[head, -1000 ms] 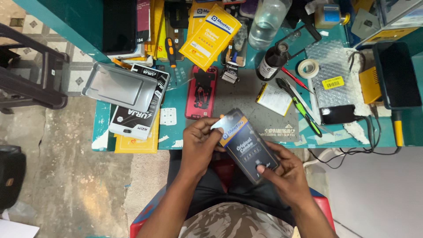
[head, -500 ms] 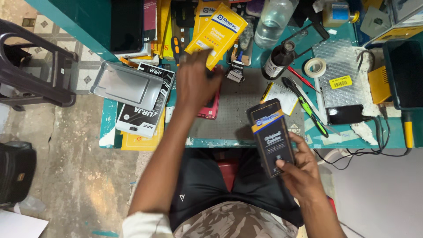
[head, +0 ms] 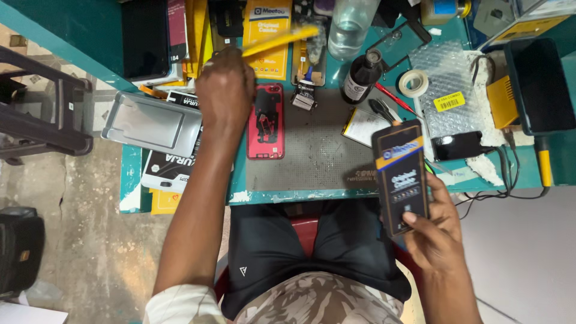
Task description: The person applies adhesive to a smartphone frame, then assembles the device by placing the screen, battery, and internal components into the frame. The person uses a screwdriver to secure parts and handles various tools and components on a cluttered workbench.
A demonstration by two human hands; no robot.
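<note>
My right hand (head: 433, 231) holds a flat black package with a yellow band (head: 401, 175) upright over the table's front edge, at the right. My left hand (head: 225, 90) is stretched out over the far left of the table and grips a thin yellow card or packet (head: 281, 41) that sticks out to the right, blurred. A red phone body with its back open (head: 266, 120) lies just right of that hand, on the edge of a grey work mat (head: 318, 153).
A grey moulded tray (head: 151, 123) lies at the left on printed boxes. A clear plastic bottle (head: 349, 25), a dark glass bottle (head: 362, 75), a tape roll (head: 413, 83), bubble wrap (head: 447, 90), yellow packets and cables crowd the teal table (head: 129, 174). A dark chair (head: 36, 114) stands at the left.
Both hands held the black package a second ago. My left hand let go, reached to the far left of the table and picked up the yellow card. The right hand keeps the package.
</note>
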